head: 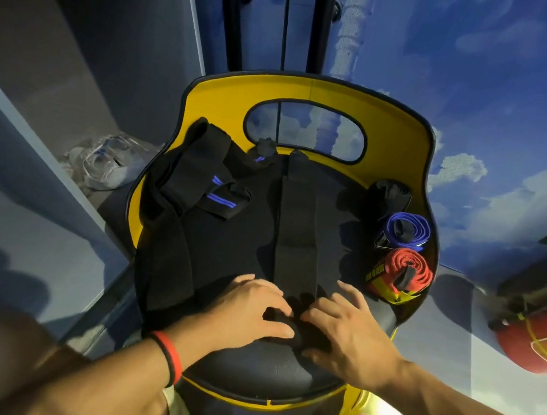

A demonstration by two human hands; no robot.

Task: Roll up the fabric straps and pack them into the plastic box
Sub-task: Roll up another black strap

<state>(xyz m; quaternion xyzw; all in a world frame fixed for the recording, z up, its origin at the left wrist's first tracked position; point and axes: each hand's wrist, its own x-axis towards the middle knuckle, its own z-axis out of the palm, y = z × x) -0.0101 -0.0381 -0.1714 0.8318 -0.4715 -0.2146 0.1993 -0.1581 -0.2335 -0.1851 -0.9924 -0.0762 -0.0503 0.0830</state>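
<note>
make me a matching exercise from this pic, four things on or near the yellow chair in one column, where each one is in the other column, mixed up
Things
1. red rolled fabric strap
2. blue rolled fabric strap
3. long black fabric strap
4. clear plastic box

Places
A. on the floor, left of the yellow chair
B. seat's right edge, nearer the person
C. down the seat's middle, near end held by the left hand and right hand
D. seat's right edge, just beyond the red strap

Pairs: 1-B, 2-D, 3-C, 4-A
</note>
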